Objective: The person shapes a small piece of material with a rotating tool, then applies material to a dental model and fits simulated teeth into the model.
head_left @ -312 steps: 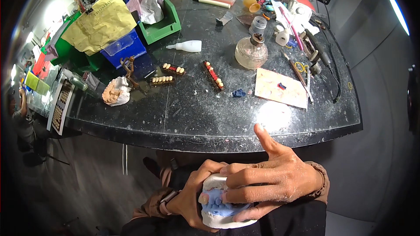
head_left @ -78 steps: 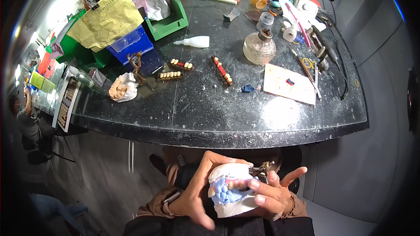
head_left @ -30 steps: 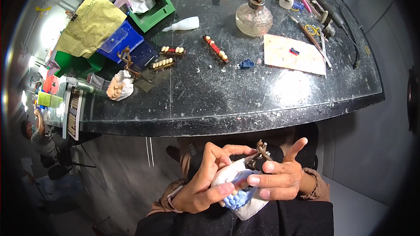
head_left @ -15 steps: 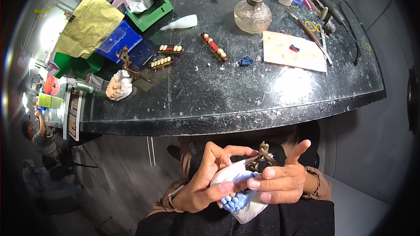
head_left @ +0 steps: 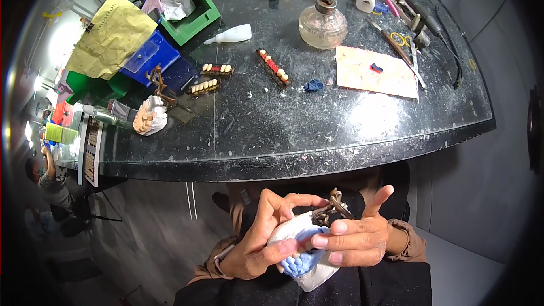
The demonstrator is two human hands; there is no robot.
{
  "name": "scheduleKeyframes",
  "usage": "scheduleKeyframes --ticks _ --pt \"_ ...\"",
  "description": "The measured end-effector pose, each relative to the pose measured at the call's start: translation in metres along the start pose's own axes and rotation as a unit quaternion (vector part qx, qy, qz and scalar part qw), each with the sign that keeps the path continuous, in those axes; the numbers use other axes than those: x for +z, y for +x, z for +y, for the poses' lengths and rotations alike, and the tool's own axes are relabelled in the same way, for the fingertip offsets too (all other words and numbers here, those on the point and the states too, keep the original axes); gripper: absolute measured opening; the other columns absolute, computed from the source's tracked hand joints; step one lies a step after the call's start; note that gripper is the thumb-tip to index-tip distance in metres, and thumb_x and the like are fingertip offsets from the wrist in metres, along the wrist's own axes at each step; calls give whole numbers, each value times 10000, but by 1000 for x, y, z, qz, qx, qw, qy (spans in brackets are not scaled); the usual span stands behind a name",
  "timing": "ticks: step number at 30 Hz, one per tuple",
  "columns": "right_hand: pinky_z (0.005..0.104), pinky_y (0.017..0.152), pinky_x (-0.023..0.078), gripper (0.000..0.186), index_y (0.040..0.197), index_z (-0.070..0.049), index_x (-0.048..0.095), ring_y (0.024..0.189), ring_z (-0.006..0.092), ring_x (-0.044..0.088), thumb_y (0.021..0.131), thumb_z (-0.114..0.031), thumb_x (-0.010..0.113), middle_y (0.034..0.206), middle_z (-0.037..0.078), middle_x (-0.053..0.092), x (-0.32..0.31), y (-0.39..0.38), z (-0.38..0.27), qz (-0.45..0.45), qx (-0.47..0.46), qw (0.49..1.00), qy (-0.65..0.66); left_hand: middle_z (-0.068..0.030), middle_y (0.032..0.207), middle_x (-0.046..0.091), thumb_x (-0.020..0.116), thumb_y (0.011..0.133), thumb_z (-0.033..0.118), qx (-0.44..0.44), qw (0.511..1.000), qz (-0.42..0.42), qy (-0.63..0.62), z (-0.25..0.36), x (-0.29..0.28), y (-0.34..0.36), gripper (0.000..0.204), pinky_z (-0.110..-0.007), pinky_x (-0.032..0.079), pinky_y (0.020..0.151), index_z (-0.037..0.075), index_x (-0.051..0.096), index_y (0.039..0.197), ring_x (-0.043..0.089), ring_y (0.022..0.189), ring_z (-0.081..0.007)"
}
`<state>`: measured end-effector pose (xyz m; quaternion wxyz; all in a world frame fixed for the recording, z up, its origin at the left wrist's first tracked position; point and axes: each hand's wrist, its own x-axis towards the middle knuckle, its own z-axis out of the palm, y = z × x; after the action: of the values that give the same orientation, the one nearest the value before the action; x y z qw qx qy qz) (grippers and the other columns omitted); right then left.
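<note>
Over my lap, I hold a white plaster dental cast (head_left: 318, 279) with a blue section and a row of teeth (head_left: 297, 266) along it. A brown metal articulator (head_left: 336, 204) is joined to its far side. My left hand (head_left: 255, 252) is closed round the cast's left side, its thumb lying across the front near the teeth. My right hand (head_left: 365, 242) has its thumb raised and its fingers stretched leftward, the fingertips against or just over the blue section. Those fingers hide part of the cast, and I cannot see beneath them.
Ahead is a dusty black worktable (head_left: 249, 130). On it are denture tooth strips (head_left: 273, 68), another plaster cast (head_left: 151, 116), a glass spirit burner (head_left: 323, 27), a pink wax sheet (head_left: 362, 73), a knife (head_left: 396, 51) and bins (head_left: 198, 20). Another person (head_left: 54, 187) is at far left.
The whole view has shifted slightly, with the table items a little further left. Both hands keep nearly the same pose on the cast, which seems tilted a little differently.
</note>
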<state>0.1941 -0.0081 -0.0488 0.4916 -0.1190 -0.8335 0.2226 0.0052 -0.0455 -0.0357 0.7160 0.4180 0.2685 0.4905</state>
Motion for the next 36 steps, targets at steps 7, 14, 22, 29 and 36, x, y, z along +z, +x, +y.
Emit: scheduleKeyframes --ticks 7,14,22,29,36 --pt "508 1020 -211 242 946 -126 573 1102 160 539 832 -339 580 1085 42 623 -1 2 2 -6 -2 1000 19 -343 1221 303 430 855 292 -23 998 22 -49 2 0 0 350 -401 372 935 43 221 986 407 1143 -309" --pt "493 1052 -180 565 963 -144 394 1149 172 493 630 -369 791 973 31 621 2 19 -9 86 119 989 34 -323 1243 349 605 746 469 52 995 3 -80 7 -7 10 638 -412 374 938 54 282 1106 451 1125 -288" --pt "503 1099 62 301 942 -120 364 1051 239 548 791 -21 605 967 98 574 13 34 22 297 88 947 84 -158 1118 525 678 726 1 133 982 105 83 34 -9 44 690 -261 482 745 14 250 1267 578 862 -135" --pt "458 983 343 985 1101 -123 213 1095 341 494 420 -349 887 1200 277 414 19 42 37 133 135 981 48 -109 1068 531 668 752 -1 110 971 191 93 52 -30 49 638 -245 472 803 19 296 1270 547 944 -127" --pt "411 909 397 943 1106 -124 253 1102 317 483 405 -198 879 1186 270 437 -6 56 51 53 193 974 101 -88 1017 563 732 726 111 85 937 250 229 49 -55 53 609 -239 465 776 -28 413 1225 555 920 -115"
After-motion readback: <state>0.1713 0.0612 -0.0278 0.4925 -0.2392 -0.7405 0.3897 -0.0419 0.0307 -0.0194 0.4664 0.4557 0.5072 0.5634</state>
